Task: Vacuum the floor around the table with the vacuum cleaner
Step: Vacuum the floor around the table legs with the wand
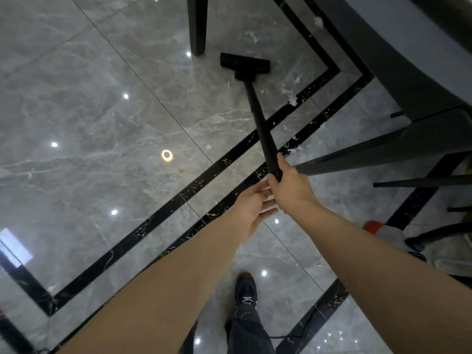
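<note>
Head view, right hand: my right hand sits just right of centre, fingers curled tight round the near end of the vacuum cleaner wand.
Head view, left hand: my left hand lies at 8 o'clock from the right hand, fingers straight and relaxed, holding nothing; its fingertips come up against the right hand's knuckles, though I cannot tell whether they touch the wand.
Head view, vacuum cleaner: the black wand runs from my grip toward 11 o'clock and ends in the flat floor head, which rests on the grey marble floor.
Head view, table: the dark table leg stands at 10 o'clock from the floor head, near it but apart.
Head view, debris: white scraps lie at 4 o'clock from the floor head, beside the black inlay stripe.
Head view, chair: a grey chair fills the 2 o'clock corner.
Head view, foot: my dark shoe stands at 6 o'clock.
</note>
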Tool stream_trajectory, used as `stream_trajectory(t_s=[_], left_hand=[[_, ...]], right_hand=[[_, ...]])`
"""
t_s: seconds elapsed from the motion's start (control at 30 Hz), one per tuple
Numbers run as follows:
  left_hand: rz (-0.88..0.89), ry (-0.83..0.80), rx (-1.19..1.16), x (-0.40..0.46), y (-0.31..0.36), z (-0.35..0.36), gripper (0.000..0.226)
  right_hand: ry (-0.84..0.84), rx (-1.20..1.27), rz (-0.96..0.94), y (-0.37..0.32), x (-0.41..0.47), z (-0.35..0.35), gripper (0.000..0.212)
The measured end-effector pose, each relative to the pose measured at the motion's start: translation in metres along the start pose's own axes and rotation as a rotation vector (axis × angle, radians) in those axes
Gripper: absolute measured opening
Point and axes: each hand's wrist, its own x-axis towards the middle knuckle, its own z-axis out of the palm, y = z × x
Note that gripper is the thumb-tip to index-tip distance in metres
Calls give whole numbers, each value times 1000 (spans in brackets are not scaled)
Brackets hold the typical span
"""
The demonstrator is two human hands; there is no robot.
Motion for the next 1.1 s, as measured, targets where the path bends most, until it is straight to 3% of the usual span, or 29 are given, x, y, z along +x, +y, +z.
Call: stream_trajectory(t_s=[0.4,0.6,0.83,0.93,1.1], left_hand=[[59,-79,-185,5,52,11,25],[120,-106,-229,35,91,14,36],[180,-4,-168,77,122,12,29],[121,56,-138,82,124,7,29],[5,55,150,83,115,-1,33]], right_hand=[[91,33,-37,-8,15,-10,59],[126,42,-45,-40,80,-26,58],[85,47,-43,-63,131,-20,44],[41,108,-57,-59,109,-9,50],[-52,202,-34,-25,33,8,60]])
